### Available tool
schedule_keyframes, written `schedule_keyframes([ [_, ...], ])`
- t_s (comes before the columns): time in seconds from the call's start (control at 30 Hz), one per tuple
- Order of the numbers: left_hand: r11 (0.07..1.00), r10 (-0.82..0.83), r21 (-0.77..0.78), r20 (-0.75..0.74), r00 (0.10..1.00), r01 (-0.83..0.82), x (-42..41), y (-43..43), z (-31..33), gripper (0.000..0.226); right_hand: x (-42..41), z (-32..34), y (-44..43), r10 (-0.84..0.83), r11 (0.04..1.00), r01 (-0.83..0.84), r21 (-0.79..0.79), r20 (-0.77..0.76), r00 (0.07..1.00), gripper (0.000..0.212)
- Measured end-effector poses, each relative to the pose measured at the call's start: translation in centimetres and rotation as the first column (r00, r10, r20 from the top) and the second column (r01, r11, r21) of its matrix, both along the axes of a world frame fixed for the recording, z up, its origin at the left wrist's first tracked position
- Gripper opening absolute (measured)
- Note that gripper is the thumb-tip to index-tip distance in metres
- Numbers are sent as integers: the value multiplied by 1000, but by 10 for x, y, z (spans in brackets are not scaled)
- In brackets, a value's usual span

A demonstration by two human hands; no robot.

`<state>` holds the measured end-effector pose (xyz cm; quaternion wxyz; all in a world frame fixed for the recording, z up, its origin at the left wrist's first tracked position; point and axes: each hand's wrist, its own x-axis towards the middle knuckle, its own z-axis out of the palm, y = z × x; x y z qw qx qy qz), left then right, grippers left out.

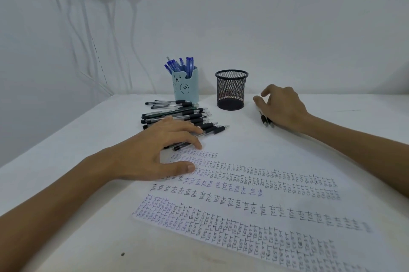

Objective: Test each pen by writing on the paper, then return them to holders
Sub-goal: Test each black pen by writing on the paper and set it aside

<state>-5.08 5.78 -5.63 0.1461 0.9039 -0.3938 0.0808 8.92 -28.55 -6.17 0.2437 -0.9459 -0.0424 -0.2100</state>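
Paper [221, 207] lies nearest on the white table [66, 138], covered in rows of "TEST" in black and blue ink. Left hand [159, 152] lies flat at the paper's far left corner, fingers straight and slightly spread: thumb on the paper, fingertips pressing on the near edge of a pile of black pens [181, 116], which lies on its side just beyond the knuckles. Right hand [283, 107] rests on the table to the right, well apart from the pile, fingers loosely bent and raised. Two black pens [266, 121] poke out from under its palm; cannot tell whether it grips them. Behind the pile, touching its far edge, stands a light blue bear holder [185, 85] full of blue pens [180, 65]. Black mesh holder [231, 90] stands between the bear holder and the right hand, near its fingertips. White cables [88, 28] hang down the wall at far left.
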Motion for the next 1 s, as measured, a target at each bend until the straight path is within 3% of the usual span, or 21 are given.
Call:
schedule_keyframes([
  [0.1,1000,-2,0,0,1000,2,0,1,0,42,-16,9,12,69,994,-62,-92,74,995,32],
  [0.2,1000,0,-6,12,1000,1,0,1,0,44,-35,13,29,273,958,-256,-128,150,950,14],
  [0.33,1000,25,-16,32,999,-25,1,2,3,52,-58,11,53,572,803,-511,-307,158,805,10],
  [0.47,997,76,-12,56,996,-75,3,6,2,62,-72,11,66,735,624,-614,-483,94,672,19],
  [0.53,995,98,-7,54,994,-98,4,7,2,65,-73,9,68,768,558,-629,-540,49,639,24],
  [0.67,994,109,16,53,993,-110,6,8,0,64,-72,10,67,762,552,-646,-527,6,647,26],
  [0.83,992,122,20,46,991,-123,6,8,1,67,-69,11,67,800,462,-631,-623,-14,599,29],
  [1.0,991,129,30,55,990,-131,4,7,2,73,-75,15,67,788,543,-617,-570,91,609,25],
])
